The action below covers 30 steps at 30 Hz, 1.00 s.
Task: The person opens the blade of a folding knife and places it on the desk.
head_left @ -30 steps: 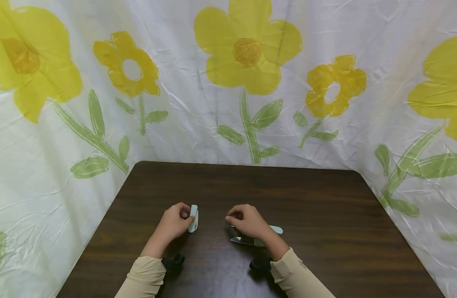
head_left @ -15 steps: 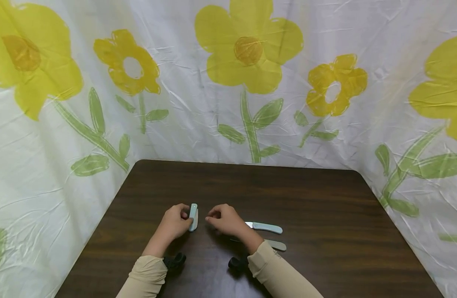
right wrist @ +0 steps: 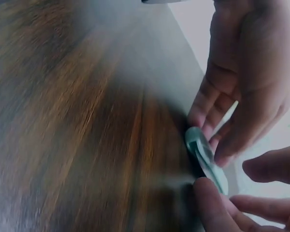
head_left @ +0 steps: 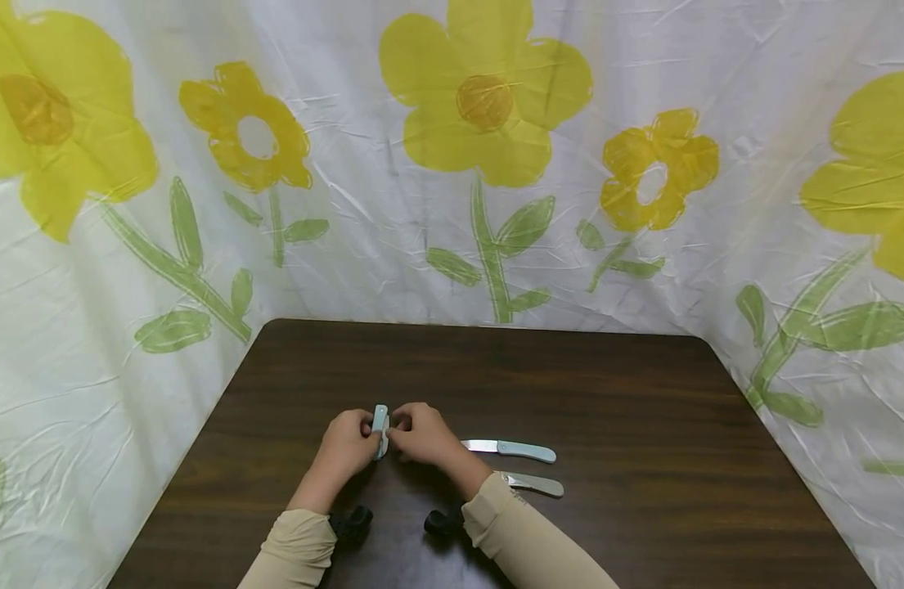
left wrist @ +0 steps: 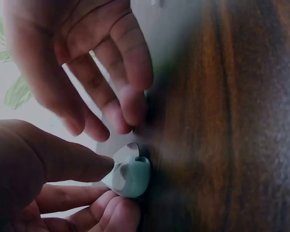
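Pale-blue folding knife (head_left: 380, 416), blade (head_left: 385, 435) folded alongside its handle, lengthwise forward, in the left grip (head_left: 345, 442).

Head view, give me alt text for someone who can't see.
A person's left hand holds a blue folding knife at a dark table, the right hand close beside it. A blue-handled knife and a grey-handled knife lie to the right; flowered fabric hangs behind.

Folding knife (head_left: 380, 419), lower centre: pale blue-handled. Table (head_left: 606, 384), lower frame: dark brown, wood-grained. Backdrop cloth (head_left: 371, 270), upper frame: white, bears yellow-and-green floral pattern.
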Available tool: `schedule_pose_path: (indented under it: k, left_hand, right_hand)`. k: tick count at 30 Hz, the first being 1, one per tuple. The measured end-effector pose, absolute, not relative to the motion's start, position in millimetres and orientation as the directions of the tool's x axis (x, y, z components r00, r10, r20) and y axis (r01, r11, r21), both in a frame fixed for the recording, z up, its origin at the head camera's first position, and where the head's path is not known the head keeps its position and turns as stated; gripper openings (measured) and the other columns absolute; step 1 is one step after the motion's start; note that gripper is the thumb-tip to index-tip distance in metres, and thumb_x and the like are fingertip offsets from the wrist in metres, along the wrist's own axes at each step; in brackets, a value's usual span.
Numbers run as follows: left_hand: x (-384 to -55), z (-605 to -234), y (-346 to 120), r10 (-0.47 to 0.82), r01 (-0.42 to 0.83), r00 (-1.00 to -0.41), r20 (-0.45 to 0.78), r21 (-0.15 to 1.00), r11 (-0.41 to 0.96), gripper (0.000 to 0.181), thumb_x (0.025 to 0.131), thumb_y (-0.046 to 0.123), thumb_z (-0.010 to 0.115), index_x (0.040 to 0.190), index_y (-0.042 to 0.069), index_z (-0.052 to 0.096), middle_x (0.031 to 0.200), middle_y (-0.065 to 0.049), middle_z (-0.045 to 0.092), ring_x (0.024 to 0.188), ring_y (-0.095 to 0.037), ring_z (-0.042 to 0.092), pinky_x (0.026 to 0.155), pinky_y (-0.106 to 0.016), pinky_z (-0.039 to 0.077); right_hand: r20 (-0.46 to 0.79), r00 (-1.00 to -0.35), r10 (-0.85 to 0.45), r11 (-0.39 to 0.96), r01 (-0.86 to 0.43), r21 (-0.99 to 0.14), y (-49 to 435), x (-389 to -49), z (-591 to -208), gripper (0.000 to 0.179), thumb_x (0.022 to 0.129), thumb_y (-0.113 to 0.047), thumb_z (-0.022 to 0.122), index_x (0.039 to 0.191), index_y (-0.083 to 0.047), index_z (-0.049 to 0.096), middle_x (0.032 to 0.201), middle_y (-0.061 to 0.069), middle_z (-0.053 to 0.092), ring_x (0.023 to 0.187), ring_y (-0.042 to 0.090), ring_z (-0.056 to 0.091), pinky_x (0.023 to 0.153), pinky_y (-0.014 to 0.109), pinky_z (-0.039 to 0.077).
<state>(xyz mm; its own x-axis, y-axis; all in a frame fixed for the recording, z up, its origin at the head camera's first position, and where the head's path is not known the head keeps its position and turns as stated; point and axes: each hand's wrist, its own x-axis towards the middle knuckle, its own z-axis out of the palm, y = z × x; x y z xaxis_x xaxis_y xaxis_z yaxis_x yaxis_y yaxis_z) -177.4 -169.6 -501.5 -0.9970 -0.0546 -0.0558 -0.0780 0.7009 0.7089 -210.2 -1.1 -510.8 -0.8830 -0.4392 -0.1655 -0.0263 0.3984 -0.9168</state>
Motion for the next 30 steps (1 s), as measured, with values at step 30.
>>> schedule_pose_path:
  k: [30]
  left_hand:
    - [-177.1,-502.9,-168.2,-0.093,-0.149,-0.989,-0.116,0.747,0.648,0.034,0.090,0.005,0.072,0.121,-0.009,0.066,0.099,-0.015,0.066,0.089,-0.027,0.062,0.076,-0.040,0.053]
  right_hand:
    - [-0.194,-0.922,-0.335,0.233,0.118,-0.965,-7.3,-200.8,-515.8,0.023,0.098,-0.010,0.072,0.118,0.002,0.070,0.095,0.012,0.073,0.076,0.023,0.076,0.064,0.035,0.063]
